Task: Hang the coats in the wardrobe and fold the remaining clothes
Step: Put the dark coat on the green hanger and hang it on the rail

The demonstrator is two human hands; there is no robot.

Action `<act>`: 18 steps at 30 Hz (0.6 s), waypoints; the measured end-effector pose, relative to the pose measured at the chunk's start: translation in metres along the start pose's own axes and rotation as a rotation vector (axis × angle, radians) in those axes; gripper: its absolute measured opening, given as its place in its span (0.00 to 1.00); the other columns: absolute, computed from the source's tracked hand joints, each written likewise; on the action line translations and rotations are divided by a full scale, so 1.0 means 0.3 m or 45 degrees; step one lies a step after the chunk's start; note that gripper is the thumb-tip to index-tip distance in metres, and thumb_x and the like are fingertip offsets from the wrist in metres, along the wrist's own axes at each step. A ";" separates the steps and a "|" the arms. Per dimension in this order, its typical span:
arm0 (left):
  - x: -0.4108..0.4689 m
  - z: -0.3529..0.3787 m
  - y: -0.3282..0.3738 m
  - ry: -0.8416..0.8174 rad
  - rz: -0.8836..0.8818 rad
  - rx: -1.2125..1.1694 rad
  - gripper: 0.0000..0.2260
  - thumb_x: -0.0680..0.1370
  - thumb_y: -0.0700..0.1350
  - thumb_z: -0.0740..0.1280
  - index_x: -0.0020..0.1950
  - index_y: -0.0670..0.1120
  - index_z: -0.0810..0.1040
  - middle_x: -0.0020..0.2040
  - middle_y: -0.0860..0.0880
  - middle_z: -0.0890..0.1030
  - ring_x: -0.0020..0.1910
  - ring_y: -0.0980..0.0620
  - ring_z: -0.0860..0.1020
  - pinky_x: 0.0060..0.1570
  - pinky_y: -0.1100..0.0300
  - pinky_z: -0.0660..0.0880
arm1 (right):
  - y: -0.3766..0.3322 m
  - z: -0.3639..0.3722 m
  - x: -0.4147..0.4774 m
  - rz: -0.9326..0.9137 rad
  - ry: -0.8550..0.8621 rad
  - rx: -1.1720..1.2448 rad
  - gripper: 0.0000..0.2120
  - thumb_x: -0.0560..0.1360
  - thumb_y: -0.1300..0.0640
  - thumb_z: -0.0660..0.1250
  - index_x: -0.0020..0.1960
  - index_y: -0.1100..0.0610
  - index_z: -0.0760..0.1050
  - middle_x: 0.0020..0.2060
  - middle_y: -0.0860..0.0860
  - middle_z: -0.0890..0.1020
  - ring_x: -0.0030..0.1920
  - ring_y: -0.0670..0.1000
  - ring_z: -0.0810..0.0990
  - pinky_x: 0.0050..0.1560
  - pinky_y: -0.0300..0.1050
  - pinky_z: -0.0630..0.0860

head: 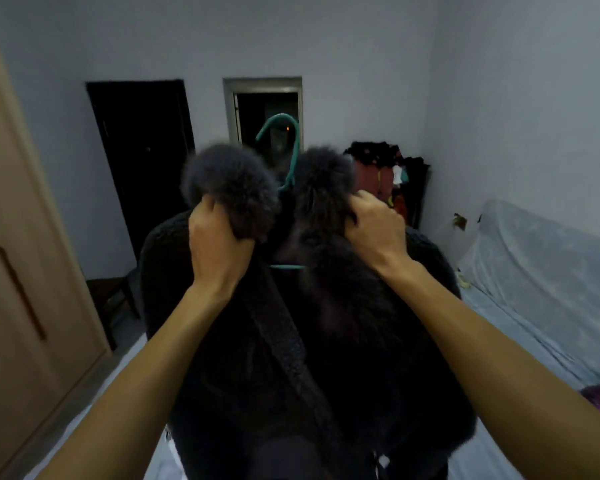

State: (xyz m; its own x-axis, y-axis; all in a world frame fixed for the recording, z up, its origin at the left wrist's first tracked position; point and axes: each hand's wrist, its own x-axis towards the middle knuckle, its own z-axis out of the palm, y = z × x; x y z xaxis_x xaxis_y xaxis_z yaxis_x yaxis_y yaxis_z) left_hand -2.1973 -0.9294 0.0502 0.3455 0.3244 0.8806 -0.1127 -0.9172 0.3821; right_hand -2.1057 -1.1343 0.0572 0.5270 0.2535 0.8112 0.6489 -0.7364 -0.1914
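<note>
Left grip [219, 244] and right grip [374, 226] clench the coat [361, 341] collar, arms stretched forward.

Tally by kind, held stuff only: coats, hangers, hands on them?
black coat: 1
teal hanger: 1
hands gripping the coat: 2 (left hand, right hand)
Total: 4

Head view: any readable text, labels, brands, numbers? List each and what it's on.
None readable.
No print shows on the black coat, green hanger or wardrobe door.
A white patch near the coat's bottom may be a tag; it is too blurred to read.
</note>
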 end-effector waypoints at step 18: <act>0.012 -0.085 0.050 -0.235 0.027 -0.448 0.15 0.71 0.39 0.65 0.57 0.47 0.79 0.54 0.51 0.79 0.55 0.57 0.76 0.59 0.61 0.72 | 0.183 -0.223 0.036 0.099 0.458 0.041 0.08 0.75 0.59 0.61 0.44 0.60 0.77 0.39 0.57 0.77 0.35 0.62 0.77 0.34 0.43 0.59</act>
State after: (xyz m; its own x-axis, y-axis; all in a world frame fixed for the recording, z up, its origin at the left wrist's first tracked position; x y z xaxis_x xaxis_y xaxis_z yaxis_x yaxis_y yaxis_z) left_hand -2.2215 -0.9360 0.0662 0.4974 0.2301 0.8364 -0.4227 -0.7777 0.4654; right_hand -2.1011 -1.2140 0.0923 0.3527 -0.0433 0.9347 0.6343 -0.7233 -0.2729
